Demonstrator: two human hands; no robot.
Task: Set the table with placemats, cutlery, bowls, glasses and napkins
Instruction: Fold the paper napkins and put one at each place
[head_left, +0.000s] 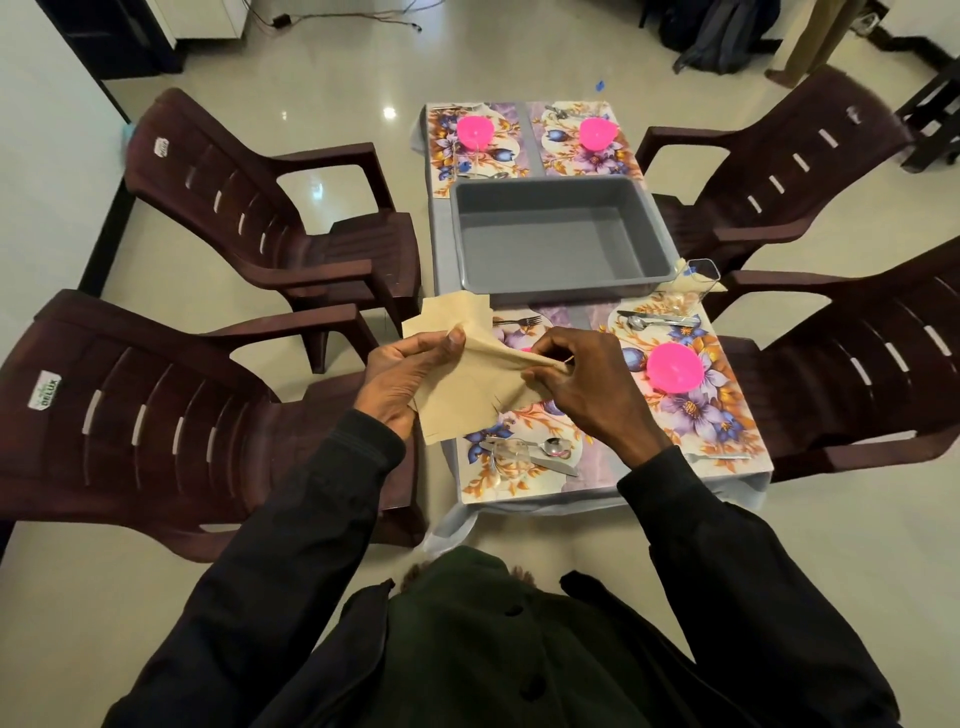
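Beige napkins (467, 384) | left hand (410, 374) fingers clamped on them | right hand (587, 389) pinching one corner | grey tub (556, 244) at 12 o'clock

Dim indoor light, floor (389, 111) glare, fisheye edges

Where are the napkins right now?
In the head view, the napkins are held above the near-left placemat: the left hand holds the stack, the right hand pinches a corner.
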